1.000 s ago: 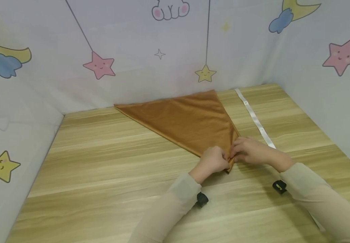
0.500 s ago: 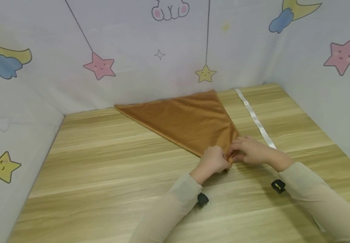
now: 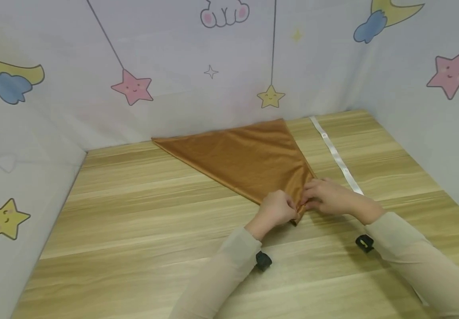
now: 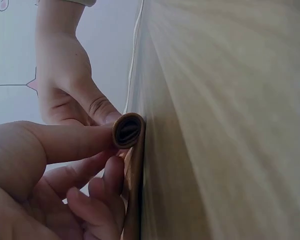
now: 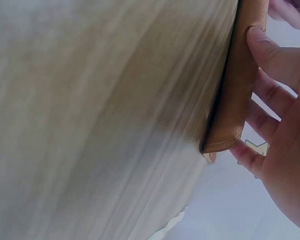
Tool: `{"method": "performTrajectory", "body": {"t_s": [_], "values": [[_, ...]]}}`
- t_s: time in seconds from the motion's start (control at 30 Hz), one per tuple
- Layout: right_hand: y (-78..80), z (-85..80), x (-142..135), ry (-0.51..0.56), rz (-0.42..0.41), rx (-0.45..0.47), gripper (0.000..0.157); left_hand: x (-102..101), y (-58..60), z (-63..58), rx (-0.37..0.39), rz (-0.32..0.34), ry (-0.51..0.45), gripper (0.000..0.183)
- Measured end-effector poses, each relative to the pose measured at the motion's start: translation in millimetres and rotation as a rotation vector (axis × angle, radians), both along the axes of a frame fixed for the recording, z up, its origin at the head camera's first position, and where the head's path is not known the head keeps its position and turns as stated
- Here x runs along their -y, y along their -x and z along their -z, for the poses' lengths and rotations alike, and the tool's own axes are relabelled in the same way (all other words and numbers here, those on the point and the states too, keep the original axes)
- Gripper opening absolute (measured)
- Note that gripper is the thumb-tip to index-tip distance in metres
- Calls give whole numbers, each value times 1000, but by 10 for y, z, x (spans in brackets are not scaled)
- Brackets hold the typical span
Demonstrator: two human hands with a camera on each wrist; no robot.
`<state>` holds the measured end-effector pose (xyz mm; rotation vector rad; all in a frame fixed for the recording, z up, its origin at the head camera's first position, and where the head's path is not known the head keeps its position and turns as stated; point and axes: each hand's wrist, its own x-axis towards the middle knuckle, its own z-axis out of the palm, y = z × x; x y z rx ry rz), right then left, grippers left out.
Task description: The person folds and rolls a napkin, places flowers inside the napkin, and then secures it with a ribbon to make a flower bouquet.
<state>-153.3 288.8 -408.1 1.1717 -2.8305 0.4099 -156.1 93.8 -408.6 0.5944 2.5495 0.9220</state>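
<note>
A brown, satiny cloth (image 3: 245, 159), folded into a triangle, lies on the wood-grain table (image 3: 133, 230) with its long edge running toward the near right. At its near right corner the edge is turned into a small roll (image 4: 127, 130); the left wrist view looks into the roll's open end. My left hand (image 3: 275, 210) pinches that end between thumb and fingers. Just to its right, my right hand (image 3: 329, 197) grips the same rolled edge, thumb on the near side and fingers behind, as the right wrist view shows along the roll (image 5: 235, 95).
A white strip with small round marks (image 3: 334, 155) runs down the table's right side and passes beneath the right forearm. White fabric walls (image 3: 221, 102) printed with stars and moons enclose the back and sides. A black device (image 3: 263, 261) sits under the left cuff.
My left hand has shifted slightly left with the cloth's corner, after the fingers of both hands worked at the roll. The rest of the cloth stays in place.
</note>
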Motion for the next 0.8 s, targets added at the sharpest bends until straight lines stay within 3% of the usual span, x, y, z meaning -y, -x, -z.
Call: {"method": "performTrajectory", "body": {"t_s": [0.2,0.33,0.47,0.67,0.8], "values": [[25,14,27,-22,-5,-28,8,9,-48,-52,-52,31,42,44],[38,13,41,-41,6,-19,8,7,-74,-56,-91,50,63,50],[47,15,47,4,37,11,12,9,-68,-37,-91,38,59,45],[44,4,31,100,24,40,19,40,-21,-12,-88,15,49,19],[43,5,36,81,18,26,23,70,-3,-11,-78,14,52,26]]}}
